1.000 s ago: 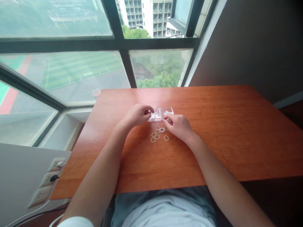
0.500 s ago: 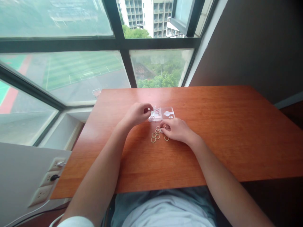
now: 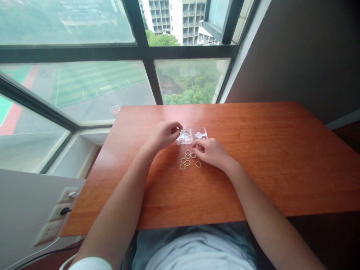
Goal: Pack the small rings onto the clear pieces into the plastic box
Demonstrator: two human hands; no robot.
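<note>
Rings both in the box and out on the table

By the look of it, things stand partway: the clear box (image 3: 185,143) is open, its lid (image 3: 200,134) folded out toward three o'clock, and what seem to be a few rings (image 3: 181,140) sit in it. Out on the table (image 3: 261,157) lie a bunch of pale rings (image 3: 185,161), some overlapping, and a lone ring (image 3: 198,167) just beside them.

The left hand (image 3: 166,134) is curled narrow at the box's nine o'clock edge; whether it grips the box I cannot tell. From it, the bunch lies between four and five o'clock.

The right hand (image 3: 210,150) has thumb and forefinger close together; whether a ring is between them is too small to tell. From it, the box is at ten o'clock, the bunch near nine, the lone ring near eight.
</note>
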